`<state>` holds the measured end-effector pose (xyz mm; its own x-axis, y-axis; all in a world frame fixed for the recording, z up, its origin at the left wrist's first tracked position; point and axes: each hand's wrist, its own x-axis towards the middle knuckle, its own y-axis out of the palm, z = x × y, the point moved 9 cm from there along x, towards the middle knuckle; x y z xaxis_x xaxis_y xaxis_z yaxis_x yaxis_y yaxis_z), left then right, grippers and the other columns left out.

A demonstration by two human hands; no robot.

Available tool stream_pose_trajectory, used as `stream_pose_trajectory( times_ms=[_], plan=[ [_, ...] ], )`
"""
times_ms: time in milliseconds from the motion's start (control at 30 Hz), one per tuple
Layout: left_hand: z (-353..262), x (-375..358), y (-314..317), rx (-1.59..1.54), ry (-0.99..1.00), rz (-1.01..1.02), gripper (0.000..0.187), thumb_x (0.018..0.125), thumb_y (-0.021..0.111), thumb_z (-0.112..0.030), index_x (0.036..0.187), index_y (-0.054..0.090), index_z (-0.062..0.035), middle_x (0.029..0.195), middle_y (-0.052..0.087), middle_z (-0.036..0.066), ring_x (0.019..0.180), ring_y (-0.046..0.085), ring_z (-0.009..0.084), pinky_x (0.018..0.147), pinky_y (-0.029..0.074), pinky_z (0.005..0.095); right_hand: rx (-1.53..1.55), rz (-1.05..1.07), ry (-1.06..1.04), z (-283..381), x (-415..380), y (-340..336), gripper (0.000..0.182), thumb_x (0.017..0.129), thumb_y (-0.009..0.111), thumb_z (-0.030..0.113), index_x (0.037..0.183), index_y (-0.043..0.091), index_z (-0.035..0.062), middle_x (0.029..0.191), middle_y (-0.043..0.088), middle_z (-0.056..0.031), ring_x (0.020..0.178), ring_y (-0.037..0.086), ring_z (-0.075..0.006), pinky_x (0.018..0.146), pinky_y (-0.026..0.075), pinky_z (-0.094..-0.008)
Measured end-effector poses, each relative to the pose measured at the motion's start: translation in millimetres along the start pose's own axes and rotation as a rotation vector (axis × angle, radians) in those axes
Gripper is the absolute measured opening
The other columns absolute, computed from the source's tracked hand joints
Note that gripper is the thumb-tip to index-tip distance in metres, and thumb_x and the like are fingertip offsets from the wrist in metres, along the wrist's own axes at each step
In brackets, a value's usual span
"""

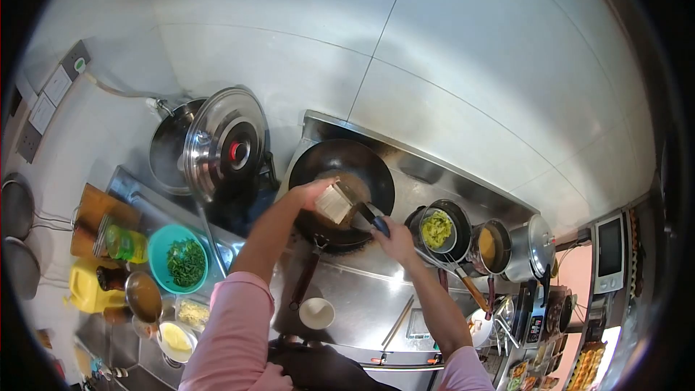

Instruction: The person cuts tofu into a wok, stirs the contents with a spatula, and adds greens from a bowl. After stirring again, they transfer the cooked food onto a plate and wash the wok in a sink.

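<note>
Over the dark wok [308, 163] on the stove, my left hand [316, 192] supports a pale, off-white block [334, 205] with lines across its face. My right hand [394, 237] is closed around the dark handle of a knife-like tool [366, 211]. Its metal part reaches to the block's right edge; the block and my hand hide the rest. Brownish liquid shows in the bottom of the wok. The wok's long handle [306, 279] points toward me, and a white bowl [317, 313] stands beside it on the steel counter.
Right of the wok stand a strainer of green vegetable pieces [436, 229] over a pan, a pot of brown liquid [491, 246] and a lidded pot [532, 246]. On the left are a large lidded pan [224, 148], a turquoise bowl [156, 261] of chopped greens and a yellow jug [93, 286].
</note>
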<state>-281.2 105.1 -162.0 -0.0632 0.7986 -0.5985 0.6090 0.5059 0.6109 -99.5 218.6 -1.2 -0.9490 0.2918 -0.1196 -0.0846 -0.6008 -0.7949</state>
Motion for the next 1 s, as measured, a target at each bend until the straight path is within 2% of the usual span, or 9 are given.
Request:
stream_pose_trajectory(
  times_ms=[233,433,633,733,933,1000],
  plan=[
    [1.9,6.9,10.9,-0.063,-0.010,0.134,0.052,0.103,0.041,-0.052,0.133,0.058,-0.0134,0.131,0.064,0.009,0.116,0.064,0.0268,0.103,0.049,0.0448,-0.116,-0.006,-0.143,23.1,-15.4,-1.2,0.032,0.091,0.064,0.033,0.112,0.059,0.0096,0.085,0.068,-0.0238,0.082,0.065,-0.0448,0.071,0.050,-0.0523],
    [-3.9,8.0,9.6,0.003,0.039,0.124,0.048,0.104,0.040,-0.049,0.129,0.061,-0.0141,0.126,0.067,0.007,0.114,0.065,0.0237,0.100,0.051,0.0427,-0.169,0.013,-0.111,7.1,-5.0,18.8,0.033,0.091,0.064,0.031,0.113,0.058,0.0078,0.086,0.068,-0.0249,0.082,0.065,-0.0451,0.072,0.050,-0.0526],
    [-2.4,7.2,0.5,-0.075,0.016,0.070,0.048,0.102,0.044,-0.053,0.123,0.064,-0.0151,0.118,0.070,0.005,0.105,0.069,0.0228,0.096,0.054,0.0440,0.237,0.044,0.069,-12.0,-0.9,26.5,0.031,0.090,0.065,0.030,0.105,0.063,0.0036,0.082,0.068,-0.0226,0.080,0.067,-0.0433,0.072,0.051,-0.0475],
    [0.4,5.8,-2.2,-0.089,0.001,0.011,0.049,0.100,0.046,-0.056,0.121,0.064,-0.0155,0.115,0.070,0.005,0.103,0.069,0.0233,0.094,0.055,0.0453,0.324,0.001,0.083,-20.0,0.3,34.0,0.029,0.090,0.066,0.030,0.101,0.064,0.0026,0.079,0.067,-0.0222,0.078,0.067,-0.0422,0.071,0.051,-0.0457],
    [-7.2,6.4,8.4,-0.058,0.009,0.070,0.049,0.099,0.048,-0.056,0.123,0.062,-0.0154,0.114,0.070,0.006,0.104,0.068,0.0240,0.095,0.053,0.0454,0.185,-0.095,-0.027,-12.4,-2.9,23.5,0.030,0.090,0.066,0.030,0.103,0.062,0.0029,0.079,0.067,-0.0231,0.078,0.067,-0.0436,0.069,0.050,-0.0464],
    [-11.5,1.7,9.7,-0.048,0.016,0.013,0.051,0.099,0.048,-0.056,0.123,0.063,-0.0141,0.114,0.070,0.007,0.104,0.068,0.0246,0.096,0.053,0.0458,0.214,-0.096,-0.007,0.0,-9.8,8.1,0.031,0.091,0.066,0.030,0.105,0.061,0.0038,0.079,0.067,-0.0238,0.078,0.066,-0.0449,0.068,0.050,-0.0481]
  ],
)
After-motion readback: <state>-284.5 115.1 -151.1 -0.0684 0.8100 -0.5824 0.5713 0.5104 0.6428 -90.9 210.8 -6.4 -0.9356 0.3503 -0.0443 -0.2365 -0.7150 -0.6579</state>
